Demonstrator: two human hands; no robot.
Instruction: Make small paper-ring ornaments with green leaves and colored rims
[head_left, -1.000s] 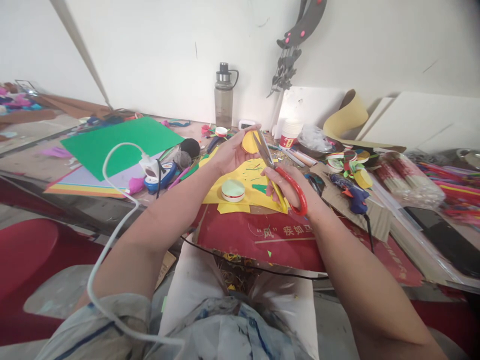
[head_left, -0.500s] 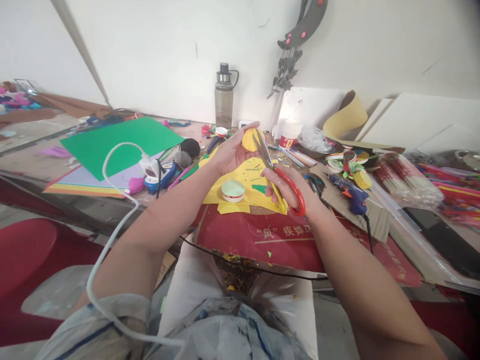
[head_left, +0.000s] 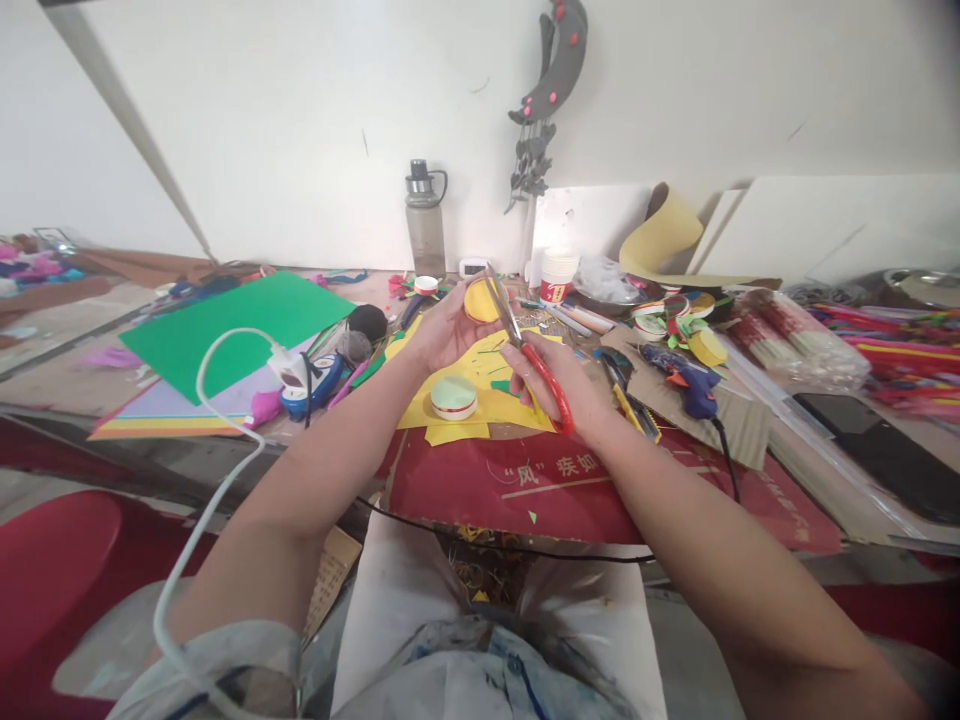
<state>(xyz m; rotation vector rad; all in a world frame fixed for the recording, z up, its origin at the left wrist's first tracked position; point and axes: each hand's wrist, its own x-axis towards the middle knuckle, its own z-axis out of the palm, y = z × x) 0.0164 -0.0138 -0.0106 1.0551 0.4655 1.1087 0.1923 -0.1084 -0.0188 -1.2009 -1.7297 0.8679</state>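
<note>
My left hand (head_left: 441, 332) is raised over the work area, its fingers closed around a yellow paper-covered disc (head_left: 478, 303) with a thin rim. In my right hand (head_left: 571, 378) is a pair of scissors (head_left: 546, 372), one handle loop red and the other yellow. The metal blades point up and away, lying against the right edge of the disc. From here I cannot tell whether they bite into the paper. Below my hands, a pale-green-topped white ring (head_left: 453, 398) with a red stripe rests on a yellow sheet (head_left: 420, 405) dotted with green scraps.
A red printed board (head_left: 450, 490) covers the table's front edge. On the left lie a green sheet (head_left: 240, 325) and a plug on a white cable (head_left: 289, 368). A bottle (head_left: 425, 230) and paper cups (head_left: 557, 275) stand behind. Rightward are a glue gun (head_left: 694, 385) and a phone (head_left: 881, 450).
The whole view has shifted, with the table lower and slightly left in the picture. The scissor blades look closer together and have moved from across the disc to its right edge.
</note>
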